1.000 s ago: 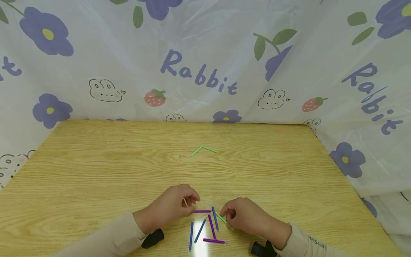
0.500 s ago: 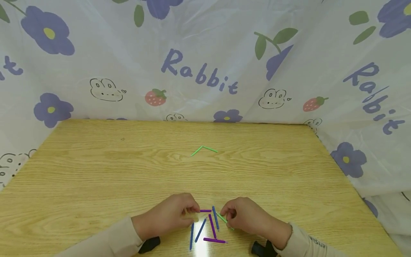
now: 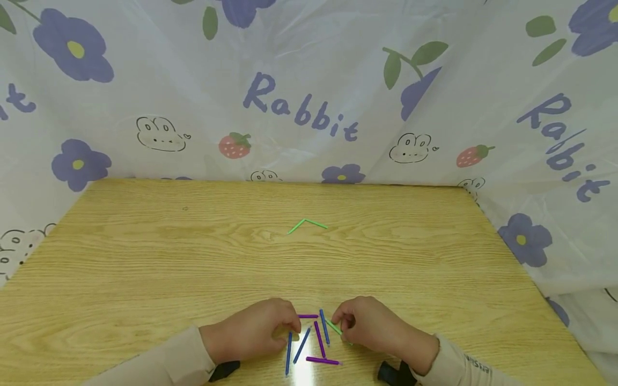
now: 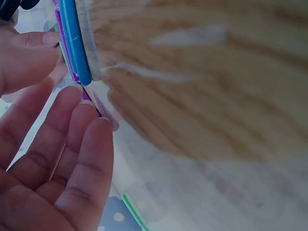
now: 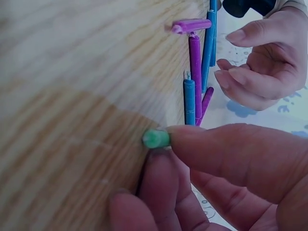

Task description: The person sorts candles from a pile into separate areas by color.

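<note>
My right hand (image 3: 374,324) pinches a short green stick (image 5: 156,139) between thumb and fingertips, low over the tabletop. Beside it lie a blue stick (image 3: 324,328) and a purple stick (image 3: 319,340). My left hand (image 3: 258,328) is near the upper end of another blue stick (image 3: 288,355), its thumb and fingers apart; in the right wrist view nothing shows between them. A purple stick (image 3: 308,316) lies just beyond its fingertips. One more blue stick (image 3: 301,346) slants between the hands, and a third purple stick (image 3: 322,361) lies crosswise nearest me.
Farther off on the wooden table (image 3: 193,257), two green sticks (image 3: 316,223) meet end to end in a wide angle. A white curtain (image 3: 299,53) printed with flowers and rabbits hangs behind the table's far edge and along its sides.
My left hand has come down and closer to me, from beside the far purple stick to the upper end of the left blue stick. My right hand stays in place with the green stick.
</note>
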